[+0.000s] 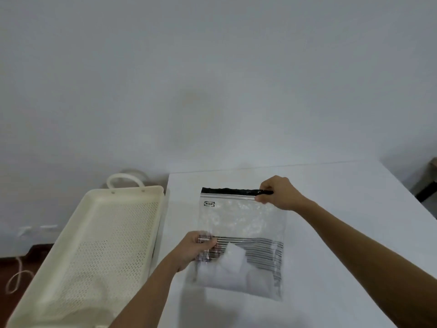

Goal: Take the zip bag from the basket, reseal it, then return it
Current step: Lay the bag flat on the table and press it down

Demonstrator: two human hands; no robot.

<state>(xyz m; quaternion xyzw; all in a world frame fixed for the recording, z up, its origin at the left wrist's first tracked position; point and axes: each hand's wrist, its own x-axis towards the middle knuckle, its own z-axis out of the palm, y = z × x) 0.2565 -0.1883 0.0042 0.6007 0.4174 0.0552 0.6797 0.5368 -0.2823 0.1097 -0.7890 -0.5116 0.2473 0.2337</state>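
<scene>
Right hand (279,192) pinches zip bag (241,233) black seal strip; left hand (196,248) grips lower-left edge.

You have soft, even, rather dim light; faint shadows lie under the zip bag (241,235) near the table (331,256) front edge. Slight blur throughout, edges bowed.

A white table (331,233) fills the right — behind it a plain pale wall (212,79). A thin white cord (16,278) loops on the dark floor (14,263) at left.
</scene>
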